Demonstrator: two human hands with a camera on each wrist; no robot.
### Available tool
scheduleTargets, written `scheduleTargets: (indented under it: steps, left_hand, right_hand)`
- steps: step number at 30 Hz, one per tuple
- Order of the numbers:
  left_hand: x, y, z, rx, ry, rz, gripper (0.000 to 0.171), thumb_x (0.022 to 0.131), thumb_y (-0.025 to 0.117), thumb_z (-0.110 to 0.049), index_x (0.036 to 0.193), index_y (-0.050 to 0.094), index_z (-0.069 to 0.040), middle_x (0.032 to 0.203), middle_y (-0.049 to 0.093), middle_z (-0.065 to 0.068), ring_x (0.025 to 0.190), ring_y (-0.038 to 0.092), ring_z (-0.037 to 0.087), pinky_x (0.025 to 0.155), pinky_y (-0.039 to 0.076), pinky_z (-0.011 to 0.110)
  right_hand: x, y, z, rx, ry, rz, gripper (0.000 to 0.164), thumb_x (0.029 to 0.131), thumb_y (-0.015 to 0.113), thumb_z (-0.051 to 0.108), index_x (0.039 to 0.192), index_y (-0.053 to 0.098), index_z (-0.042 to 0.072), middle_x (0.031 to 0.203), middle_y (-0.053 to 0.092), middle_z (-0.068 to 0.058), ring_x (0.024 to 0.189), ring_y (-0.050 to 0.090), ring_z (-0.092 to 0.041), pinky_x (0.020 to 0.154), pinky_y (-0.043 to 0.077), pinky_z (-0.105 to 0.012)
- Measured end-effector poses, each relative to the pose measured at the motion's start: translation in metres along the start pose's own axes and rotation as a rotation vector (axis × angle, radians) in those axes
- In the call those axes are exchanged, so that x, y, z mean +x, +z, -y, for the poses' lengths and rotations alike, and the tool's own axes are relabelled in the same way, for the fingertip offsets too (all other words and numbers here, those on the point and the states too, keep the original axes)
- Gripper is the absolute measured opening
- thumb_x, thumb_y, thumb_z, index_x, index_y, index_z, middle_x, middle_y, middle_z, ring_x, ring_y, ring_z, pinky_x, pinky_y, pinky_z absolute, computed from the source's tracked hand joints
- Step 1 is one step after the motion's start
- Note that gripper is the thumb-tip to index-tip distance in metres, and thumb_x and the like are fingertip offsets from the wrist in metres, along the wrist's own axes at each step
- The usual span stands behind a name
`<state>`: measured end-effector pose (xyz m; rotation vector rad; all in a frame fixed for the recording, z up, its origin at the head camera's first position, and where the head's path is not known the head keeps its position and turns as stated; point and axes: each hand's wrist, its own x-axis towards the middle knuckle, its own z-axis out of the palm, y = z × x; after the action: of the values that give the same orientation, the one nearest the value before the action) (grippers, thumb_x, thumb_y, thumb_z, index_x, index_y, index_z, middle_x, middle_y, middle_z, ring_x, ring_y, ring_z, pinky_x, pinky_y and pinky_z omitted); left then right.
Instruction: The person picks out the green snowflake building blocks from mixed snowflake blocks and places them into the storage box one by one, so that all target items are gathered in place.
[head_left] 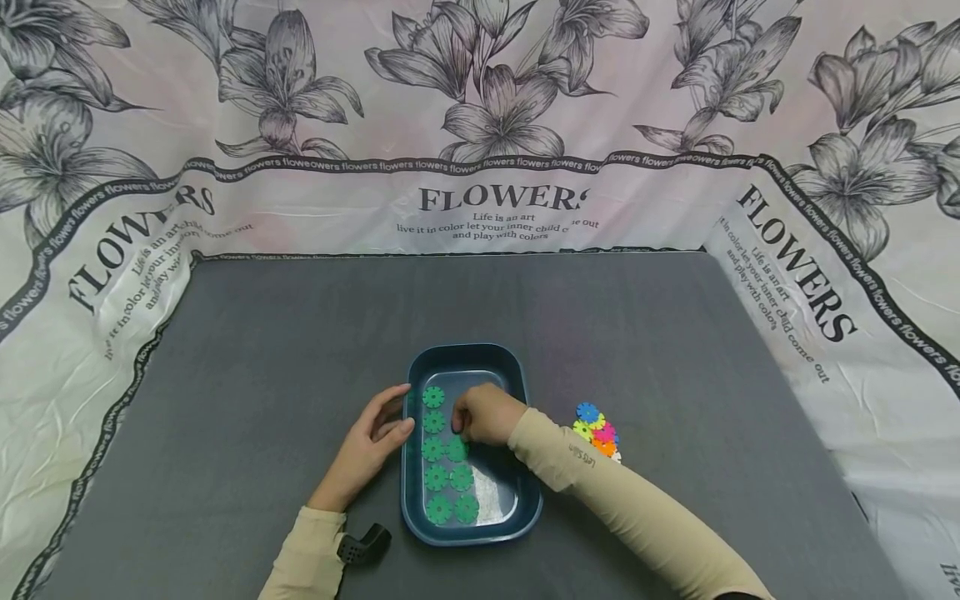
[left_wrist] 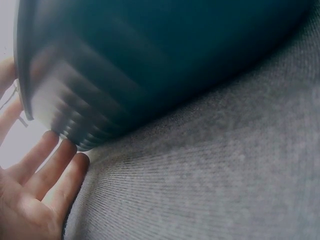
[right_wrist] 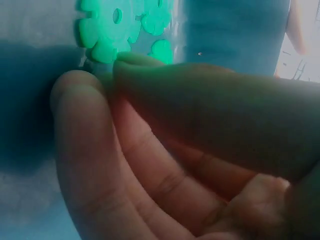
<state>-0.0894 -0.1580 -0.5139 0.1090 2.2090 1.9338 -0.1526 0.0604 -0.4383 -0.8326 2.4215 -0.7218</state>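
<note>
A dark blue tray (head_left: 525,517) stands on the grey cloth, with several green notched discs (head_left: 439,509) laid in two columns along its left side. My right hand (head_left: 491,412) reaches into the tray from the right. In the right wrist view, its thumb and forefinger pinch the lower edge of a green disc (right_wrist: 102,22), the uppermost of the right-hand column. Beside the tray's left wall is my left hand (head_left: 367,442), with fingertips and thumb right at the rim. In the left wrist view, its fingers (left_wrist: 45,165) extend loosely spread along the tray's outer wall (left_wrist: 150,55).
To the right of the tray, partly behind the right sleeve (head_left: 630,500), lies a small pile of notched discs (head_left: 587,412) in blue, yellow, pink, orange and white. A black band (head_left: 365,546) is at the left wrist. Flower-printed cloth (head_left: 495,204) borders the grey surface (head_left: 300,333).
</note>
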Motion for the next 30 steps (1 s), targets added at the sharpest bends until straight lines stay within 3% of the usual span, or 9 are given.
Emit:
scheduleTargets:
  steps: [7,14,17,24,30]
  left_hand:
    - [0.0,0.002,-0.001,-0.007,-0.008,-0.003,0.053,0.094,0.063,-0.028,0.14,0.04,-0.035,0.148,0.038,0.005,0.123,0.052,0.026,0.098,0.047,0.037]
    - [0.001,0.003,-0.001,-0.011,-0.007,0.001,0.053,0.094,0.063,-0.027,0.141,0.04,-0.035,0.148,0.038,0.005,0.124,0.052,0.027,0.098,0.047,0.038]
    - [0.0,0.003,0.001,-0.016,-0.007,0.003,0.053,0.094,0.063,-0.027,0.141,0.04,-0.035,0.149,0.037,0.006,0.125,0.051,0.027,0.098,0.047,0.036]
    - [0.0,0.0,0.003,-0.001,-0.019,-0.012,0.053,0.093,0.064,-0.028,0.14,0.04,-0.037,0.149,0.036,0.005,0.125,0.051,0.027,0.096,0.047,0.033]
    - [0.0,0.0,0.001,0.005,-0.015,-0.013,0.053,0.094,0.064,-0.027,0.141,0.04,-0.035,0.149,0.036,0.006,0.125,0.051,0.027,0.096,0.047,0.032]
  right_hand:
    - [-0.023,-0.023,0.0,0.006,0.034,-0.096,0.007,0.081,0.074,0.006,0.088,0.07,0.005,0.074,0.068,-0.002,0.065,0.058,-0.01,0.061,0.047,-0.024]
    - [-0.085,-0.061,-0.013,0.076,0.135,-0.32,0.012,0.088,0.069,0.012,0.099,0.068,0.006,0.083,0.068,-0.001,0.071,0.06,-0.01,0.063,0.05,-0.027]
    - [-0.113,-0.068,-0.024,0.054,0.211,-0.364,0.013,0.09,0.067,0.013,0.102,0.068,0.007,0.087,0.069,-0.001,0.075,0.062,-0.012,0.066,0.05,-0.029]
    - [-0.156,-0.059,-0.053,0.073,0.354,-0.331,0.016,0.092,0.064,0.008,0.107,0.067,0.004,0.091,0.069,-0.005,0.077,0.062,-0.015,0.067,0.051,-0.033]
    - [-0.17,-0.029,-0.077,0.056,0.417,-0.282,0.008,0.086,0.067,0.004,0.093,0.069,0.006,0.076,0.065,0.0,0.062,0.052,-0.011,0.055,0.043,-0.028]
